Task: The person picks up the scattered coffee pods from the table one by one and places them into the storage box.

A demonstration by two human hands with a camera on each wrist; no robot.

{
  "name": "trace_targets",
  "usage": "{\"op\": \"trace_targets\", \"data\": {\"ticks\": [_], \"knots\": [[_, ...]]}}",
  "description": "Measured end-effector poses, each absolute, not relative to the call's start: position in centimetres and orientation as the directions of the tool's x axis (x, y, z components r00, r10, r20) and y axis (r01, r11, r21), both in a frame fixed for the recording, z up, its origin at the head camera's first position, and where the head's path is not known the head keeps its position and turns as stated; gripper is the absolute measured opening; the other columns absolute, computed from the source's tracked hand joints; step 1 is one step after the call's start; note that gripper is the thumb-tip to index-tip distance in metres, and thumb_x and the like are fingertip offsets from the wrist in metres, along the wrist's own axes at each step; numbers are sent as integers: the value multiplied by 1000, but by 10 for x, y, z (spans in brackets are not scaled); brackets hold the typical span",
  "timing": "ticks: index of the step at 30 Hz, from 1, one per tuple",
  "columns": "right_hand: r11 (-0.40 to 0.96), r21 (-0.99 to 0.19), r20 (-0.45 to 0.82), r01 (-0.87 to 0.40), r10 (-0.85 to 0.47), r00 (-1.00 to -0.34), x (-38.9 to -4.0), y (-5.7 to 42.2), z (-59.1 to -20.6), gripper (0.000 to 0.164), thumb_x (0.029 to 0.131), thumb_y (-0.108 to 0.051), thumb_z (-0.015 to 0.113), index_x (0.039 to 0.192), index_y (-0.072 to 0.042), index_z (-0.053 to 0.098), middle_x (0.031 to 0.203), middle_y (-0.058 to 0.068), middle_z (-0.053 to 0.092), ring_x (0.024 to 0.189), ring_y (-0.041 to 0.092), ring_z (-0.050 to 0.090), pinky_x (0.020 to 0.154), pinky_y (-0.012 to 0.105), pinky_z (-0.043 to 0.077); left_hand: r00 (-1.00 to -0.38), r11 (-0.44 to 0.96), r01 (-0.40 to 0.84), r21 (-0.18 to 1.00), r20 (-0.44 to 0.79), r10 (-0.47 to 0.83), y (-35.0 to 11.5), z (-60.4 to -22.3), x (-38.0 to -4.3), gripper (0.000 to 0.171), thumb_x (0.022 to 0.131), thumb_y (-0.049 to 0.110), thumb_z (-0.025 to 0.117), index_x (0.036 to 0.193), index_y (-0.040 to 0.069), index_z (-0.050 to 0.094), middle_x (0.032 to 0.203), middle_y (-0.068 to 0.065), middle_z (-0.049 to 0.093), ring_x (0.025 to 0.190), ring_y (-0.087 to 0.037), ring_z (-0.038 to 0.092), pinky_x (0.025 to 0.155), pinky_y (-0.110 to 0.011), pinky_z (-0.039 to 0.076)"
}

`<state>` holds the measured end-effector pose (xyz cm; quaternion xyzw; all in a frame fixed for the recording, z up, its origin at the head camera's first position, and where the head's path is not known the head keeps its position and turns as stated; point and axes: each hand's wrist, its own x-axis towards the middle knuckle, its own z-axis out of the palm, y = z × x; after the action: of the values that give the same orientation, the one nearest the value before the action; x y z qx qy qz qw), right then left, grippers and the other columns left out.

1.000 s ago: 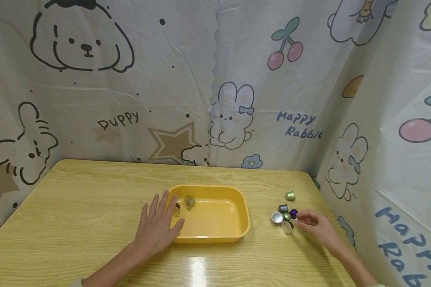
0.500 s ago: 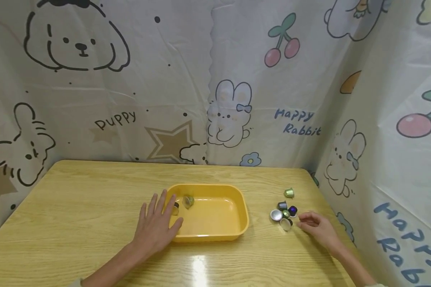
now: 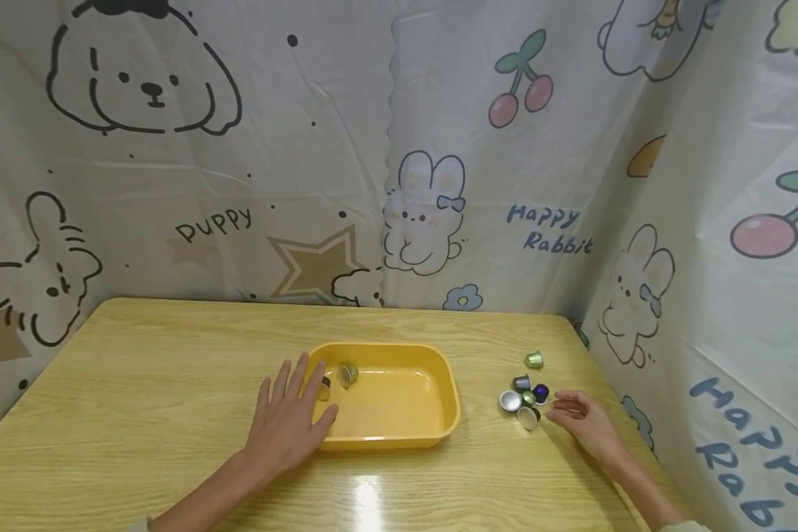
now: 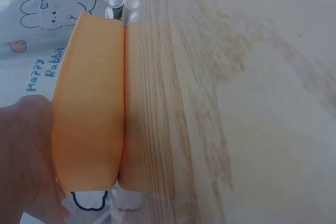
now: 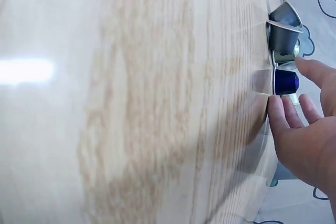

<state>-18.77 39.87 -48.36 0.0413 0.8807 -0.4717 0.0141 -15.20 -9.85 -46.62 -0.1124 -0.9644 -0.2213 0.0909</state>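
A yellow tray point(image 3: 442, 432) sits mid-table with two capsules point(image 3: 347, 374) near its left end. My left hand point(image 3: 291, 414) lies flat, fingers straight, over the tray's left rim; the left wrist view shows the palm point(image 4: 26, 156) against the tray wall point(image 4: 89, 103). To the right of the tray is a cluster of several capsules point(image 3: 524, 400), among them a blue one point(image 3: 541, 392) point(image 5: 286, 81) and grey ones point(image 5: 283, 35). My right hand point(image 3: 565, 406) rests just right of the cluster, with relaxed fingers point(image 5: 302, 124) beside the blue capsule and holding nothing.
A single green capsule point(image 3: 534, 360) stands apart behind the cluster. The wooden table point(image 3: 140, 384) is enclosed by printed curtains at the back and right, close to the capsules. Bare wood lies left of the tray.
My right hand's fingertips were at the blue capsule a second ago and have drawn back slightly. My left hand and the tray have not moved.
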Motion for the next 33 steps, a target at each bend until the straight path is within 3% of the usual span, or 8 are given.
{"op": "trace_targets", "data": {"ticks": [11,19,26,33], "knots": [[570,-816,-80,93,48,-996,-198,394,-484,60,94,-23,72,138,8,46,135,29,53,123,43,53,87,19,45,-958,883,255,395,228,175,-98,-465,-152,69,98,41,59,153,5,38,160,-25,23,144,-50,19,107,-73,15],[576,-812,-83,97,51,-995,-204,391,-484,60,93,-24,73,137,7,47,133,28,54,123,43,53,101,47,43,-959,878,254,406,220,176,-98,-465,-152,69,99,41,58,154,5,37,160,-25,22,144,-50,17,107,-73,14],[576,-813,-64,90,66,-996,-210,389,-485,57,93,-21,73,135,9,49,130,29,56,120,41,56,85,19,45,-956,879,261,399,233,178,-98,-465,-151,69,98,40,59,153,5,38,160,-25,23,144,-50,19,107,-73,15],[560,-826,-30,65,72,-997,-215,388,-487,52,91,-12,75,131,12,52,127,30,58,110,31,61,80,17,48,-956,877,261,402,234,178,-98,-467,-152,69,98,41,59,154,5,38,160,-25,23,144,-50,19,107,-72,15]]}}
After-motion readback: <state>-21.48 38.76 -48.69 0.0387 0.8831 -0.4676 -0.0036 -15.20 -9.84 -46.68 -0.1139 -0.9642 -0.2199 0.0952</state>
